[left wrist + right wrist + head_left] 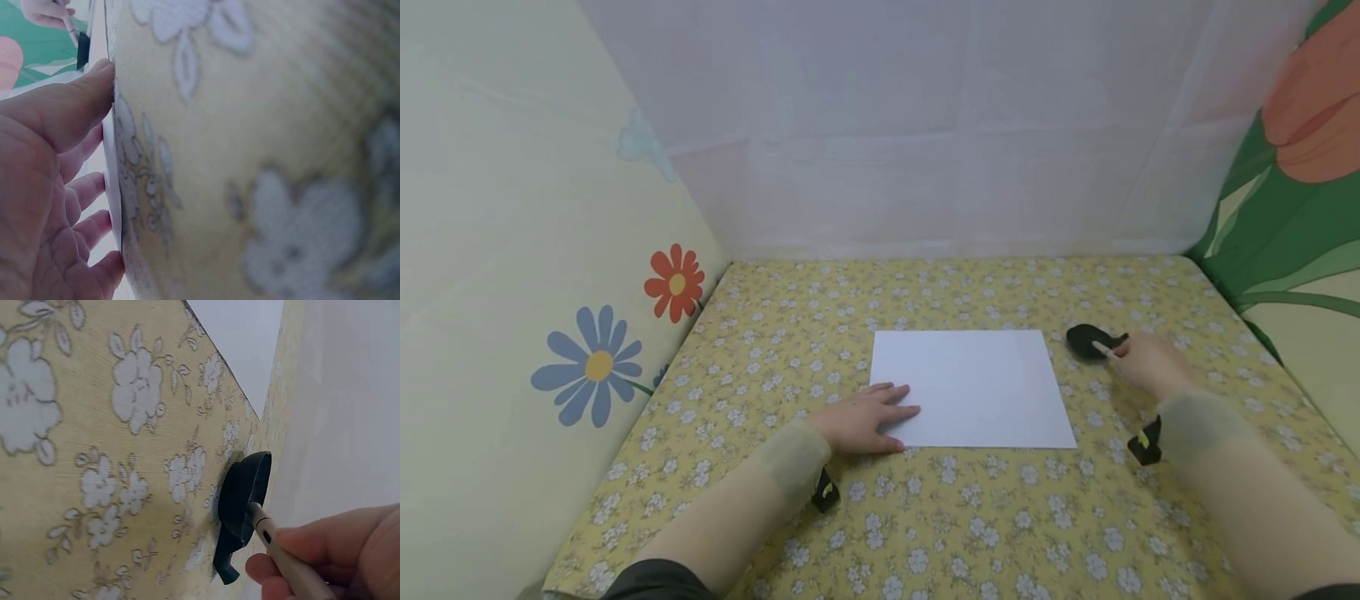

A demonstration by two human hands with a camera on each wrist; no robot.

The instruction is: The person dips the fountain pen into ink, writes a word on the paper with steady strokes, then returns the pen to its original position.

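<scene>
Head view: blank white paper [977, 387] lies flat on the flowered worktop [970, 517]
Left grip [861, 421]: spread out, fingertips resting on the paper's lower left part
Right grip [1150, 365]: thumb and fingers pinching a slim pale tool [289, 564]
Black dish [1082, 340]: right of the paper, apart from it, the tool's hidden end inside
</scene>
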